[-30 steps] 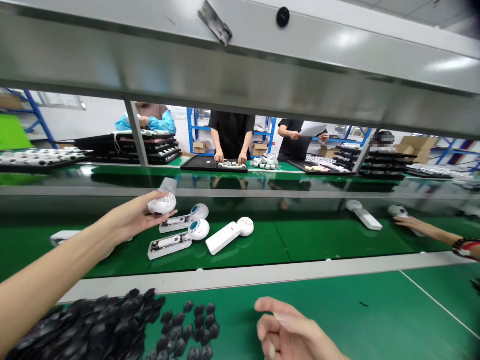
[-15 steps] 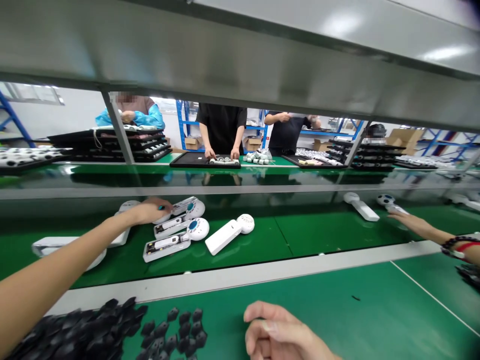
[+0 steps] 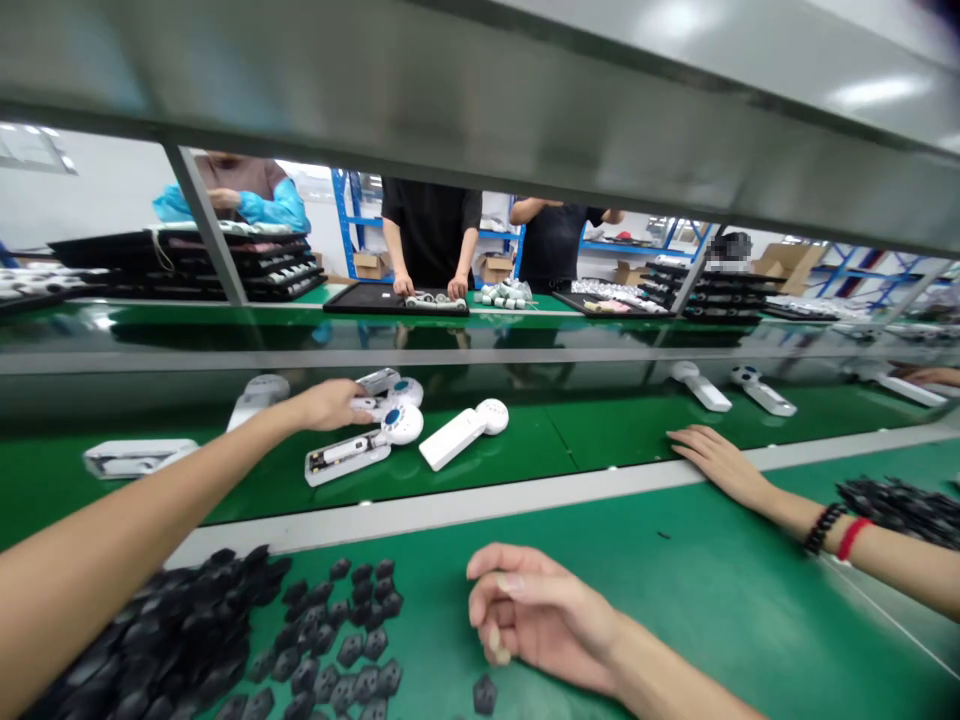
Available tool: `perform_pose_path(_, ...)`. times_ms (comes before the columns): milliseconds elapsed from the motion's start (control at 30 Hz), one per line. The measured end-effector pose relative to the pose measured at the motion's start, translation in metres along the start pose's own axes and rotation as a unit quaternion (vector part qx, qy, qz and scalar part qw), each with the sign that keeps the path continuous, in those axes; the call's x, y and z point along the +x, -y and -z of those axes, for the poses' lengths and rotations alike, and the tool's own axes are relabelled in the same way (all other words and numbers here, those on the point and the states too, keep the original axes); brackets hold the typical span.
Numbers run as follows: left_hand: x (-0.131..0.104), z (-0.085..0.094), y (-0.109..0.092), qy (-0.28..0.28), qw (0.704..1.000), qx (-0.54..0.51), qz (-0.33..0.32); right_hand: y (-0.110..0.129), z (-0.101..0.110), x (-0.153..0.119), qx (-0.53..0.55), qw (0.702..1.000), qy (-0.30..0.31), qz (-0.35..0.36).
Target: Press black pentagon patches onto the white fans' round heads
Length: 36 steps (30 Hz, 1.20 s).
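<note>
Two hands: left hand (image 3: 330, 403) fingers closed on an open fan (image 3: 386, 388); right hand (image 3: 536, 615) loosely curled, empty.

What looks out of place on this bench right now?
One black part lies alone near the right hand, apart from the heap. Fans lie at mixed angles on the belt; two by the left hand lack covers.

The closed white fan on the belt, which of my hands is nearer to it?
Left. The left hand is on the open units just beside the closed white fan; the right hand rests on the near table.
</note>
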State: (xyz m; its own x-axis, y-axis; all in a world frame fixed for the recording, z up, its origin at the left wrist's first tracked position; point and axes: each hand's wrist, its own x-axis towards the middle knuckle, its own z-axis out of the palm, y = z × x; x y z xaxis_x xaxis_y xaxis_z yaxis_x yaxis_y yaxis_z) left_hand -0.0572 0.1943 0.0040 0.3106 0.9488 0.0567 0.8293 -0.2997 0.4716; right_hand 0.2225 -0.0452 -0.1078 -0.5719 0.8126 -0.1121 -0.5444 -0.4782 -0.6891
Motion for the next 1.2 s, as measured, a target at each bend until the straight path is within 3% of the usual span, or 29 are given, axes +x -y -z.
perform_pose_path(200,-0.045,0.022,-0.024,-0.065,0.976,-0.209,0.009,0.029,-0.001,-0.011,-0.224,0.973,-0.047,0.026)
perform_pose_path(267,-0.06,0.026,-0.037,-0.068,0.957,-0.283,0.017,0.042,-0.008,-0.017,-0.332,0.941,-0.058,0.021)
perform_pose_path(333,-0.076,0.027,-0.053,-0.084,0.909,-0.409,0.018,0.052,-0.02,-0.024,-0.531,0.847,-0.023,0.016)
perform_pose_path(400,-0.091,0.022,-0.069,-0.116,0.863,-0.49,0.031,0.058,-0.035,-0.03,-0.688,0.726,0.029,0.003)
perform_pose_path(467,-0.106,0.01,-0.086,-0.119,0.853,-0.507,0.049,0.06,-0.047,-0.035,-0.761,0.646,0.055,-0.017)
perform_pose_path(633,-0.132,-0.026,-0.119,-0.099,0.826,-0.554,0.037,0.052,-0.059,-0.042,-0.843,0.533,0.07,-0.014)
perform_pose_path(767,-0.14,-0.048,-0.131,-0.082,0.808,-0.582,0.02,0.035,-0.067,-0.045,-0.905,0.417,0.081,0.027)
perform_pose_path(833,-0.144,-0.058,-0.134,-0.076,0.802,-0.591,0.028,0.025,-0.074,-0.047,-0.921,0.374,0.094,0.058)
perform_pose_path(1033,-0.147,-0.082,-0.138,-0.072,0.805,-0.582,0.09,0.014,-0.084,-0.043,-0.93,0.34,0.094,0.102)
perform_pose_path(1200,-0.144,-0.093,-0.131,-0.05,0.786,-0.609,0.091,0.03,-0.079,-0.035,-0.939,0.339,0.041,0.044)
